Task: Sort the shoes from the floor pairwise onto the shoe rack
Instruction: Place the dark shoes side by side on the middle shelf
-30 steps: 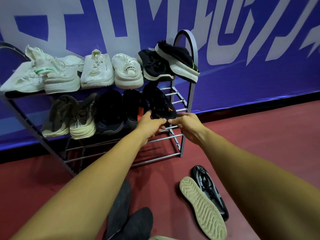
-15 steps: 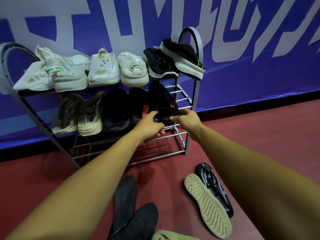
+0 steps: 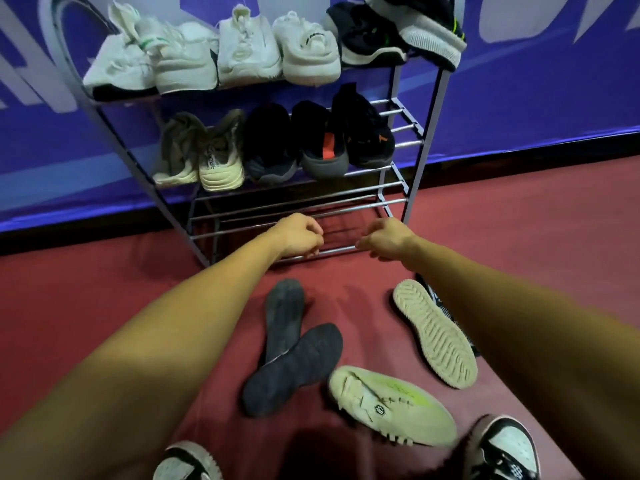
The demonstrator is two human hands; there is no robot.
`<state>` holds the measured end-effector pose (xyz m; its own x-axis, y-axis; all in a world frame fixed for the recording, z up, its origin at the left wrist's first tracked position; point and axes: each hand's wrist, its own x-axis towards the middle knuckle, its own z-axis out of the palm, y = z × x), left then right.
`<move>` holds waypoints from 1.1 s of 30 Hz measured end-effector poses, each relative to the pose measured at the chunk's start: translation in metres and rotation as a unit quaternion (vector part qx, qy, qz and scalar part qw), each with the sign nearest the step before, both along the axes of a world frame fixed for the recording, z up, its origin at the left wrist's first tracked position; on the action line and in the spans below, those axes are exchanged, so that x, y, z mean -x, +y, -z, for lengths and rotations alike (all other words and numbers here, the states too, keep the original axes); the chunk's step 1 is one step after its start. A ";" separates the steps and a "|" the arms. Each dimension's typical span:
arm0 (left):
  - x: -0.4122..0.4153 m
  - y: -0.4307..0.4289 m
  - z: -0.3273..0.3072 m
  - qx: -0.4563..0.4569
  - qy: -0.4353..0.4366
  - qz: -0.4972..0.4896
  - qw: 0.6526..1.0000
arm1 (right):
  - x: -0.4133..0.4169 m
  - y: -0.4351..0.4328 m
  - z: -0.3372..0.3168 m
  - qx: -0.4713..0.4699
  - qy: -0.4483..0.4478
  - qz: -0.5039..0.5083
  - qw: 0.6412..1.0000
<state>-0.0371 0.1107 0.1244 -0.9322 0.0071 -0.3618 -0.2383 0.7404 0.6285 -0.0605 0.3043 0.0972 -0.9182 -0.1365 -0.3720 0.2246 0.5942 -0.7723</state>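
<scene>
A metal shoe rack (image 3: 421, 140) stands against the blue wall. Its top shelf carries several white shoes (image 3: 249, 50) and two black ones (image 3: 374, 32). On the middle shelf sit two beige shoes (image 3: 221, 161) and three black ones, the rightmost a black shoe with orange marks (image 3: 363, 129). My left hand (image 3: 300, 236) and right hand (image 3: 384, 238) hover loosely curled and empty before the bare bottom rails. On the floor lie two dark shoes sole-up (image 3: 294, 344), a tan-soled shoe (image 3: 434, 332), a patterned shoe (image 3: 440, 301) partly behind my right arm, and a white-and-lime shoe (image 3: 388, 403).
Red floor (image 3: 519, 244) stretches to the right of the rack. A black skirting strip runs under the blue banner wall (image 3: 536, 98). My own feet in black-and-white sneakers (image 3: 502, 448) stand at the bottom edge, close to the floor shoes.
Both hands let go of the black orange-marked shoe on the middle shelf and drew back down to the bottom rails. The view tilted down, showing more floor shoes and my feet.
</scene>
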 end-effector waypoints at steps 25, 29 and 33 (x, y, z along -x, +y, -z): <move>-0.055 -0.105 0.209 0.121 -0.216 -0.075 0.966 | -0.032 -0.153 0.199 -0.174 -0.141 -0.172 0.959; -0.057 -0.113 0.235 0.130 -0.239 -0.116 0.955 | -0.029 -0.165 0.208 -0.235 -0.128 -0.168 0.949; -0.061 -0.109 0.243 0.066 -0.266 -0.125 0.954 | -0.027 -0.168 0.216 -0.242 -0.123 -0.148 0.951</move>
